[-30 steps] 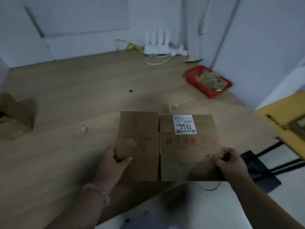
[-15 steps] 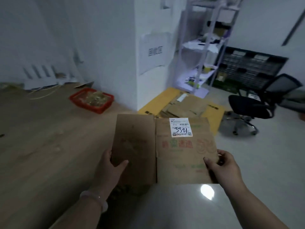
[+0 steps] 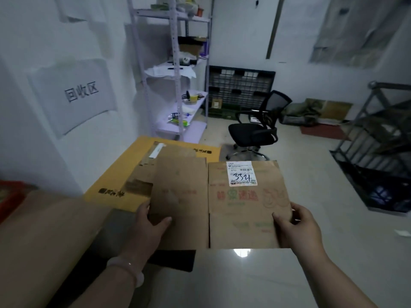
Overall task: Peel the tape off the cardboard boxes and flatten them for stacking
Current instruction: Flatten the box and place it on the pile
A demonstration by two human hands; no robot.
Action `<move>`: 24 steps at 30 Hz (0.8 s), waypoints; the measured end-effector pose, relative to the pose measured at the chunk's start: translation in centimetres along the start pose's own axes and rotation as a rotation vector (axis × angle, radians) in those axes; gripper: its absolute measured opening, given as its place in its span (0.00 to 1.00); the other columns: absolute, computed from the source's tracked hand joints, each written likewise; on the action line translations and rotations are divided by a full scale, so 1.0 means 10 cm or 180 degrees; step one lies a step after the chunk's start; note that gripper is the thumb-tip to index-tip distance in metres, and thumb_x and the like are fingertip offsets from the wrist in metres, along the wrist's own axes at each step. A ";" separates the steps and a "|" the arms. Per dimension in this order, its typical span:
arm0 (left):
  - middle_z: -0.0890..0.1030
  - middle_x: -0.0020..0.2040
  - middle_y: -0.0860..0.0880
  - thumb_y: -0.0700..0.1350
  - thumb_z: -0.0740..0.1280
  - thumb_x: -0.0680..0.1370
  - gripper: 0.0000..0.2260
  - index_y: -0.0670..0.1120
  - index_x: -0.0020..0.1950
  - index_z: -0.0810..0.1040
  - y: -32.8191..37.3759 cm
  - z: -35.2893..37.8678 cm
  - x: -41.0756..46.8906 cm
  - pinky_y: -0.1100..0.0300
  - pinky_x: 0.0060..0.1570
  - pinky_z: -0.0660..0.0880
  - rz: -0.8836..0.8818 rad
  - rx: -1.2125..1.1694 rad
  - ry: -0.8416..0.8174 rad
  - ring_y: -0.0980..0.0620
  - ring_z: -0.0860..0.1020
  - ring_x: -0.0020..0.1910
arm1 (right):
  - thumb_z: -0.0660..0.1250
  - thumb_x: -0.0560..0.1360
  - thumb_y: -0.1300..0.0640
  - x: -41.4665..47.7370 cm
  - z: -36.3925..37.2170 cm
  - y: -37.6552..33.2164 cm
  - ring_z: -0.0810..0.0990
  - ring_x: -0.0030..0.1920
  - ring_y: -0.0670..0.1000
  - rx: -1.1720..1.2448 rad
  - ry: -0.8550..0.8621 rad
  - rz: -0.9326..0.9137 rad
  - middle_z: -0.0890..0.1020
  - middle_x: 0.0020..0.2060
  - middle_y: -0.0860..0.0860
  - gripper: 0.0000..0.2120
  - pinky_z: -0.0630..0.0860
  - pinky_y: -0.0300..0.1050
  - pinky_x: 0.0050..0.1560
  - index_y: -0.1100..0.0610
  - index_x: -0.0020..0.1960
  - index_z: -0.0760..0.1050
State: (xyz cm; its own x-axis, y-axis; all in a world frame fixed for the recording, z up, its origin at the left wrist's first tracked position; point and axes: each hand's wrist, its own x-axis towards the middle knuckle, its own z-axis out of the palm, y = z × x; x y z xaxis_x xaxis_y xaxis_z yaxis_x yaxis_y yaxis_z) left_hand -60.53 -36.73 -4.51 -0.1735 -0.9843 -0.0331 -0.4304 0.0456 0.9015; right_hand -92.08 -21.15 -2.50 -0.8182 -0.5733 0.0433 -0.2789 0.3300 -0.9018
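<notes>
I hold a flattened brown cardboard box (image 3: 222,210) level in front of me, above the floor. It has a white shipping label (image 3: 241,173) with "3321" written on it and faded red and green print. My left hand (image 3: 149,225) grips its left edge, thumb on top. My right hand (image 3: 295,227) grips its right edge the same way. On the floor beyond lies a pile of flattened cardboard (image 3: 153,172): brown sheets on top of a large yellow sheet (image 3: 106,192), against the white wall.
The wooden table's corner (image 3: 44,230) is at my lower left, with a red basket (image 3: 11,194) at the frame's left edge. A metal shelf rack (image 3: 175,70), a black office chair (image 3: 258,127), a dark pallet (image 3: 240,90) and a metal stair frame (image 3: 378,141) stand around the tiled floor.
My view has swung right, away from the wooden table toward the floor pile. The flattened box stays gripped in both hands and has travelled with me off the table.
</notes>
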 end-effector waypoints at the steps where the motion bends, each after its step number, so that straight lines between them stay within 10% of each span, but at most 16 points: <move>1: 0.72 0.60 0.54 0.52 0.73 0.72 0.33 0.52 0.73 0.61 0.05 0.09 0.16 0.62 0.47 0.72 0.0023 -0.0003 -0.0011 0.55 0.71 0.55 | 0.74 0.70 0.55 0.15 0.02 -0.01 0.78 0.42 0.42 0.0000 0.0054 -0.0006 0.78 0.43 0.42 0.20 0.70 0.39 0.38 0.51 0.60 0.75; 6: 0.74 0.65 0.48 0.51 0.73 0.72 0.33 0.48 0.73 0.63 0.32 0.43 0.99 0.48 0.59 0.74 0.0051 -0.0056 -0.0104 0.46 0.73 0.61 | 0.74 0.70 0.55 0.94 0.22 -0.18 0.79 0.45 0.46 -0.0072 0.0180 -0.0053 0.78 0.45 0.44 0.20 0.71 0.42 0.41 0.50 0.61 0.75; 24: 0.76 0.63 0.49 0.49 0.73 0.73 0.32 0.52 0.73 0.62 0.72 1.40 2.88 0.45 0.53 0.78 -0.0624 -0.0565 0.0238 0.48 0.78 0.56 | 0.74 0.71 0.55 3.59 1.25 -0.33 0.77 0.41 0.38 0.0039 -0.0546 -0.0313 0.77 0.43 0.38 0.19 0.71 0.36 0.35 0.47 0.59 0.73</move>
State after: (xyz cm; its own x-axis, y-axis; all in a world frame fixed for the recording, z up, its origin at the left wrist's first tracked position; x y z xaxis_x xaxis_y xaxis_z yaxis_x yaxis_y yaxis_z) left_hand -81.02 -62.36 -4.97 -0.0335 -0.9815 -0.1884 -0.2863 -0.1712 0.9427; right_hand -114.22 -52.16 -3.35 -0.6892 -0.7222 0.0586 -0.3464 0.2574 -0.9021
